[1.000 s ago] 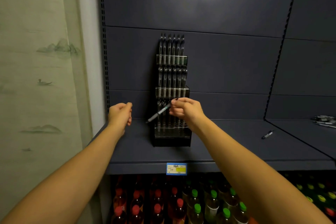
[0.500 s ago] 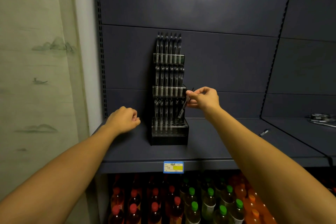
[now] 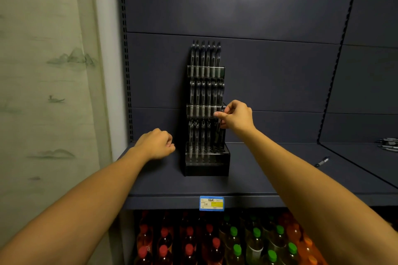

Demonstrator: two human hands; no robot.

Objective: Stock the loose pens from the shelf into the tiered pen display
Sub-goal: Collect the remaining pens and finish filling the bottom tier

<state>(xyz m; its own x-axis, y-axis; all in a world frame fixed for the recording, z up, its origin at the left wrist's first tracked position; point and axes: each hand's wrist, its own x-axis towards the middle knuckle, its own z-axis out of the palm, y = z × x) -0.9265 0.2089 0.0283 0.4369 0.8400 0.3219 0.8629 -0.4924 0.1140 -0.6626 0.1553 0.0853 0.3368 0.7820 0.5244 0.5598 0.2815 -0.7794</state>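
- Where the dark blue-grey shelf point(image 3: 269, 170) runs flat and matte under smooth panelled backing, a perforated upright strip edges it on the left beside a pale wall printed with faint misty hills.
- Standing upright near the shelf's back panel, the tiered pen display point(image 3: 205, 157) is a black stepped rack with clear plastic fronts; its top two tiers are packed with slim glossy pens, and the bottom tier shows a row of round holes with pens standing in its left part.
- On the lower level, plastic bottles point(image 3: 215, 245) with red and green round caps crowd together.
- Raised to the display's right edge, the right hand point(image 3: 235, 117) pinches the upper end of a dark pen point(image 3: 218, 133) between thumb and curled fingers; the pen stands nearly upright over the right end of the bottom tier.
- Left of the display, the left hand point(image 3: 156, 143) is a loose fist holding nothing, close above the shelf.
- A blue and yellow price tag point(image 3: 211, 203) is fixed to the shelf's front lip.
- More loose pens point(image 3: 388, 144) lie in a heap at the far right.
- One single pen point(image 3: 322, 161) lies alone, slanted, well apart from the display.
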